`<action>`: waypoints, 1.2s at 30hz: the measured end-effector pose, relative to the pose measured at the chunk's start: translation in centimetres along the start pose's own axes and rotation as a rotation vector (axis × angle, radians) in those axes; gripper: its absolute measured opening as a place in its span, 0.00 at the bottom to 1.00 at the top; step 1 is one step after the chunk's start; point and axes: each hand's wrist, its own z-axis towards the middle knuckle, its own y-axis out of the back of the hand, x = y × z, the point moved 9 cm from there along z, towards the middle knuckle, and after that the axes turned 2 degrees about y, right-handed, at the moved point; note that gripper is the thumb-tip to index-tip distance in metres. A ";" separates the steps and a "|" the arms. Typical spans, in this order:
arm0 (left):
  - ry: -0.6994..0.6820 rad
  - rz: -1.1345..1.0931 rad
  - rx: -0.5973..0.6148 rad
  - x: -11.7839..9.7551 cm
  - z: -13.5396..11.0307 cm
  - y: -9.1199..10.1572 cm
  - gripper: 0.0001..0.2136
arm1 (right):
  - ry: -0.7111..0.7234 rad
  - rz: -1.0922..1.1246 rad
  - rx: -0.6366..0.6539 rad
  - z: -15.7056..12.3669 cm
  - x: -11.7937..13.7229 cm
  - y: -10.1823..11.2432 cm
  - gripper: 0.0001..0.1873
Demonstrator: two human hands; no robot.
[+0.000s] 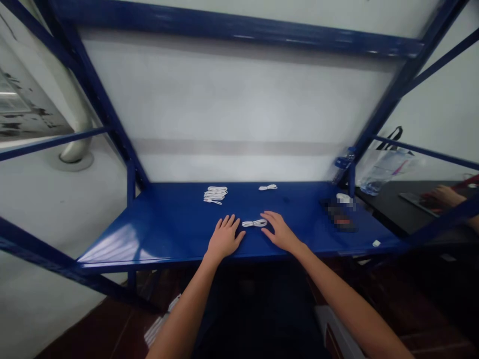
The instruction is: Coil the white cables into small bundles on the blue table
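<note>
My left hand (pixel 224 238) lies flat on the front of the blue steel shelf (pixel 123 244), fingers spread and holding nothing. My right hand (pixel 280 232) rests the same way on the other side of a small bundled white cable (pixel 254 223). That bundle sits between my hands, touching neither as far as I can see. Farther back are a larger stack of coiled white cables (pixel 215 195) and another small white cable bundle (pixel 268 187).
A blurred dark object (pixel 340 217) and a white item (pixel 343 198) lie on the shelf's right side. A water bottle (pixel 342 165) stands behind the right upright. At right, a co-worker's hand (pixel 447 195) is over a black table (pixel 377 207). Blue steel frame bars surround the shelf.
</note>
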 end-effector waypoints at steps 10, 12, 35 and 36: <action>-0.002 -0.042 0.008 -0.3 -0.3 -0.1 0.25 | 0.075 -0.270 0.039 7.8 -3.5 -1.9 0.15; 0.003 -0.096 0.007 0.3 0.1 0.1 0.23 | -0.017 -0.308 0.038 8.9 -6.2 -1.6 0.16; 0.070 0.083 -0.138 9.9 4.1 3.6 0.13 | -0.163 -0.188 -0.140 7.1 -5.1 -0.3 0.16; 0.044 0.050 -0.131 9.3 3.7 3.5 0.12 | -0.135 -0.151 -0.129 7.0 -4.4 -0.5 0.16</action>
